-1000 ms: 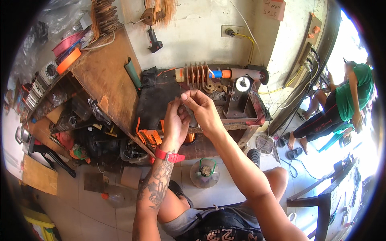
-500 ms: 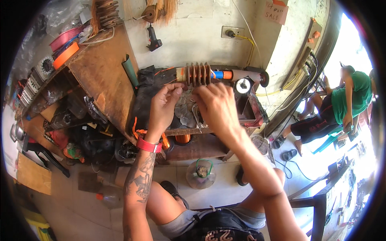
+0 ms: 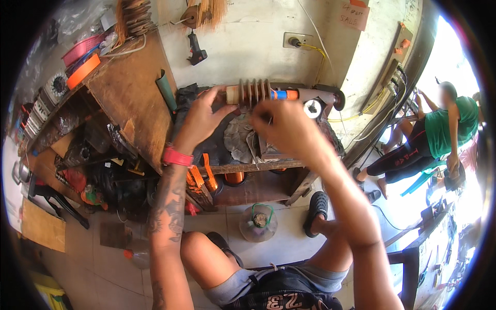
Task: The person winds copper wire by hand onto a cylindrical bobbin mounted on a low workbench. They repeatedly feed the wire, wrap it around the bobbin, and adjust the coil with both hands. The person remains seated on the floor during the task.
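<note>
A ribbed brown spool (image 3: 254, 93) with several spaced discs lies across the workbench on a horizontal shaft. At its left end, beside a pale tan cylinder (image 3: 233, 95), is my left hand (image 3: 202, 116), thumb and fingers spread apart; whether the fingertips touch the cylinder cannot be made out. My right hand (image 3: 283, 123) is in front of the spool's right side, fingers curled inward; anything pinched in them is hidden. Right of the discs, the shaft has a blue sleeve (image 3: 279, 95) and an orange band (image 3: 292, 95). Under my hands lies crumpled grey cloth (image 3: 238, 140).
A round white dial (image 3: 312, 108) sits right of my right hand. A wooden cabinet (image 3: 126, 88) stands at the left. Orange copper spools (image 3: 235, 177) rest below the bench top. A plastic jug (image 3: 258, 227) stands between my feet. Another person (image 3: 449, 129) sits at right.
My left hand has moved left and up to the spool's end, its pinched fingers spreading. My right hand has shifted slightly down and right. My right foot has moved into fuller view.
</note>
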`<action>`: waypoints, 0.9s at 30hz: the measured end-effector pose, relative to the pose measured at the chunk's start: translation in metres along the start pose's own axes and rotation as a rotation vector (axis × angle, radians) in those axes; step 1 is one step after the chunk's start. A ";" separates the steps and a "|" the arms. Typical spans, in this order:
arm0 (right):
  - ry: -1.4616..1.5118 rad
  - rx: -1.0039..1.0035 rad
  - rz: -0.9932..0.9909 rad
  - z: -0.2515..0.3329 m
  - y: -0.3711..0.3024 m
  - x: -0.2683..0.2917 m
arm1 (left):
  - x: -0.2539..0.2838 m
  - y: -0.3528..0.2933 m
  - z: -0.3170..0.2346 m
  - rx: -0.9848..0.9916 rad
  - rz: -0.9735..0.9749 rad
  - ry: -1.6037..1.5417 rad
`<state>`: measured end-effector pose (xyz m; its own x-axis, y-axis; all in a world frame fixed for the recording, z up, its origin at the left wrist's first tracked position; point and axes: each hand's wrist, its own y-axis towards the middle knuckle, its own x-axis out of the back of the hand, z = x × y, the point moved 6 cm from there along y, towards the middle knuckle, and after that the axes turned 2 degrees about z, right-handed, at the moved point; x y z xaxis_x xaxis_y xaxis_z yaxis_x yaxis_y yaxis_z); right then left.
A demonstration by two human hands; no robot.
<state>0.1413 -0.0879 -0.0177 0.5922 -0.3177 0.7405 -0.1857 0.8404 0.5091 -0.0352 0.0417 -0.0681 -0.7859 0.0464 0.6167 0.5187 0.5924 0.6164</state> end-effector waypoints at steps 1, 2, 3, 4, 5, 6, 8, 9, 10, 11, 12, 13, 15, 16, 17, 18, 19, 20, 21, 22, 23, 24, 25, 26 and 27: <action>0.133 -0.014 0.014 -0.006 -0.022 -0.013 | -0.009 -0.003 -0.002 0.051 0.146 -0.662; 0.190 -0.077 0.057 -0.014 -0.041 -0.032 | -0.016 -0.010 0.002 0.253 0.241 -0.678; 0.205 -0.072 0.071 -0.017 -0.056 -0.052 | -0.023 -0.026 0.004 0.468 0.312 -0.698; 0.267 -0.129 0.096 -0.024 -0.076 -0.069 | -0.037 -0.045 -0.003 0.595 0.296 -0.843; 0.295 -0.179 0.120 -0.029 -0.095 -0.088 | -0.057 -0.059 -0.021 0.591 0.161 -1.218; 0.282 -0.163 0.145 -0.030 -0.113 -0.103 | -0.072 -0.076 -0.039 0.530 0.085 -1.486; 0.169 -0.174 0.334 -0.032 -0.151 -0.125 | -0.099 -0.110 -0.056 0.534 -0.165 -1.727; 0.181 -0.121 0.285 -0.037 -0.155 -0.118 | -0.105 -0.127 -0.060 0.514 -0.198 -1.404; 0.145 -0.176 0.360 -0.048 -0.163 -0.112 | -0.109 -0.142 -0.066 0.489 -0.238 -1.095; 0.133 -0.102 0.149 -0.057 -0.153 -0.083 | -0.111 -0.153 -0.069 0.497 -0.269 -0.824; 0.093 -0.113 0.030 -0.075 -0.136 -0.055 | -0.110 -0.159 -0.075 0.451 -0.299 -0.569; 0.152 -0.216 -0.137 -0.097 -0.126 -0.021 | -0.113 -0.165 -0.075 0.489 -0.324 -0.546; 0.248 -0.167 -0.481 -0.133 -0.099 0.049 | -0.118 -0.173 -0.075 0.557 -0.321 -0.492; 0.062 -0.165 -0.621 -0.146 -0.089 0.076 | -0.120 -0.176 -0.074 0.597 -0.320 -0.463; 0.095 -0.226 -0.663 -0.164 -0.081 0.093 | -0.122 -0.178 -0.073 0.627 -0.301 -0.420; 0.116 -0.211 -0.735 -0.174 -0.078 0.106 | -0.122 -0.178 -0.076 0.561 -0.301 -0.381; 0.136 -0.253 -0.765 -0.184 -0.078 0.109 | -0.124 -0.179 -0.076 0.559 -0.279 -0.342; 0.165 -0.333 -0.813 -0.194 -0.080 0.109 | -0.127 -0.181 -0.074 0.595 -0.239 -0.301; 0.147 -0.423 -0.802 -0.200 -0.085 0.105 | -0.128 -0.186 -0.071 0.653 -0.217 -0.249; 0.196 -0.324 -0.821 -0.198 -0.084 0.102 | -0.126 -0.184 -0.073 0.572 -0.244 -0.200; 0.244 -0.302 -0.835 -0.198 -0.088 0.097 | -0.125 -0.185 -0.075 0.529 -0.258 -0.161; 0.284 -0.315 -0.856 -0.200 -0.091 0.094 | -0.125 -0.183 -0.076 0.484 -0.263 -0.136; 0.272 -0.303 -0.863 -0.198 -0.092 0.091 | -0.128 -0.186 -0.071 0.560 -0.236 -0.180; 0.219 -0.261 -0.860 -0.194 -0.092 0.091 | -0.130 -0.187 -0.067 0.619 -0.220 -0.187; 0.269 -0.289 -0.825 -0.195 -0.091 0.087 | -0.129 -0.185 -0.070 0.553 -0.241 -0.171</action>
<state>0.3621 -0.1061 -0.0852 0.6190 -0.7841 0.0447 0.5600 0.4806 0.6748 -0.0062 -0.1298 -0.2271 -0.9256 -0.0391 0.3765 0.1053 0.9288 0.3554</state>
